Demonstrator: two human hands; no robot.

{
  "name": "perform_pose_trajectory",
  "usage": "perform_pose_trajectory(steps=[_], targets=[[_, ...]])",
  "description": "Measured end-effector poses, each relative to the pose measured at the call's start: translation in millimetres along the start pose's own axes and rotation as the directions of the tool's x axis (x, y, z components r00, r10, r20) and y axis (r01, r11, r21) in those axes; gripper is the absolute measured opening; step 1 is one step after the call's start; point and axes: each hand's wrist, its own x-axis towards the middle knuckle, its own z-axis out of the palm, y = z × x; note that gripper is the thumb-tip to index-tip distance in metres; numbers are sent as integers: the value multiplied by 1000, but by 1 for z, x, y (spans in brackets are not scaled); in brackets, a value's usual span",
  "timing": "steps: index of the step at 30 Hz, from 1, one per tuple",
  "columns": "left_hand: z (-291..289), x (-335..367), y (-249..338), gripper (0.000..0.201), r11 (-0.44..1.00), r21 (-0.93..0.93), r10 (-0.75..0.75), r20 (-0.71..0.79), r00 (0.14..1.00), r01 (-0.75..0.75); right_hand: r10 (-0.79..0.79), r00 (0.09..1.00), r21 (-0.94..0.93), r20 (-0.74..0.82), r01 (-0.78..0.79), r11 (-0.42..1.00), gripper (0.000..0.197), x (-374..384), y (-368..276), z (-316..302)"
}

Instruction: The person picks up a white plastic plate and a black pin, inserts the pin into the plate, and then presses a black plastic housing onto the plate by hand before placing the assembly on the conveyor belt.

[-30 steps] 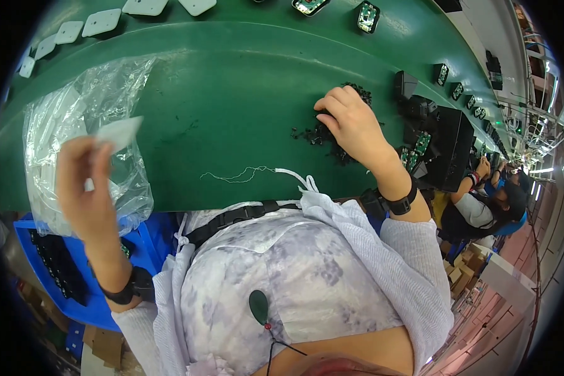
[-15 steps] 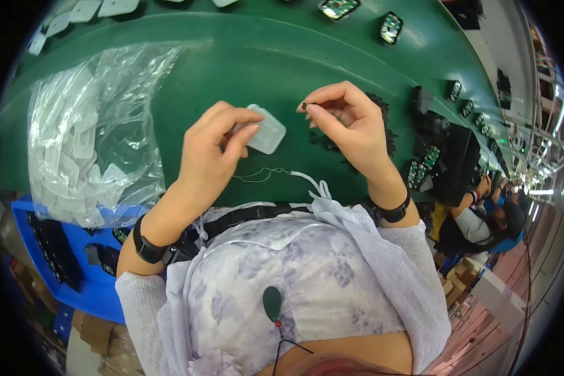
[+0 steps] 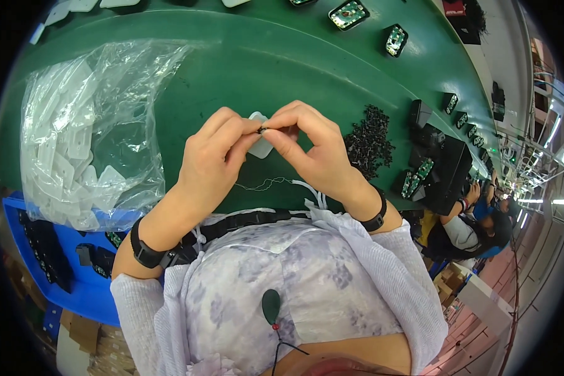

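Two hands (image 3: 210, 150) (image 3: 314, 148) hold a pale plate (image 3: 261, 148) and black piece (image 3: 262, 130); red marking (image 3: 454, 12) unreadable.

Both your hands meet over the green bench (image 3: 232, 78), near its front edge. Your left hand (image 3: 213, 150) pinches a white plate (image 3: 260, 148); your right hand (image 3: 316, 144) pinches a small black part (image 3: 262, 131) against it. Clear bag (image 3: 135, 119) of white plates to your left, reaching the front edge. Black parts pile (image 3: 370, 143) right of your hands. Black box (image 3: 452, 177) toward the bench's right. Blue bin (image 3: 88, 297) below the front edge, left. Housed circuit boards (image 3: 349, 14) along the far side.
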Motion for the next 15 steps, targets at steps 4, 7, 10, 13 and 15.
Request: perform_pose_trajectory(steps=[4, 7, 10, 13, 15], targets=[[2, -1, -2, 12, 999, 8, 33, 18, 999, -34, -78, 997, -195, 20, 80, 977, 13, -2, -6, -7], [4, -2, -1, 12, 996, 54, 69, 70, 995, -73, -147, 987, -305, 67, 161, 939, 14, -3, -10, -13], [4, -2, 0, 12, 993, 79, 80, 100, 992, -88, -171, 982, -351, 85, 190, 917, 14, -4, -10, -13], [4, -3, 0, 12, 992, 86, 81, 92, 993, -88, -164, 985, -340, 62, 175, 924, 14, -5, -10, -13], [4, -2, 0, 12, 993, 76, 84, 87, 993, -90, -154, 986, -322, 55, 164, 932, 14, -5, -10, -13]])
